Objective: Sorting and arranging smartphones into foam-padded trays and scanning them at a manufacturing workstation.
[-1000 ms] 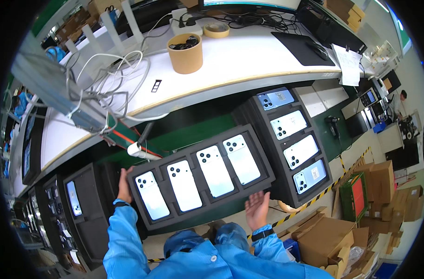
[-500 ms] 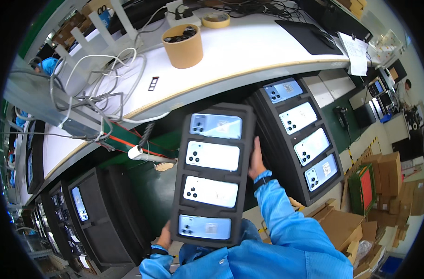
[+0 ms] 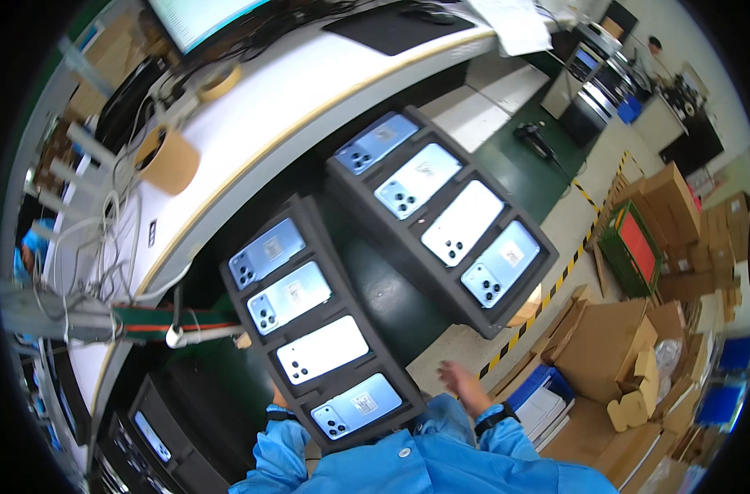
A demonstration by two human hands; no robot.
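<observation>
A black foam tray [image 3: 245, 306] with four light-blue phones lying back-up in its slots sits tilted right in front of me. My left hand [image 3: 277, 401] is mostly hidden under the tray's near left edge and grips it there. My right hand [image 3: 465, 387] hangs free to the right of the tray, fingers apart, touching nothing. A second black tray [image 3: 524, 284] of four phones lies on a dark stack farther right, under the bench edge.
A curved white bench [image 3: 309, 107] carries a cardboard cup [image 3: 167, 160], a tape roll [image 3: 218, 80], cables and a monitor. More trays [image 3: 157, 428] stand at lower left. Cardboard boxes [image 3: 605, 346] and a green crate [image 3: 630, 247] crowd the floor at right.
The tray has come down from upright in front of me to a slant at my left. My right hand has let go of it and now hangs free.
</observation>
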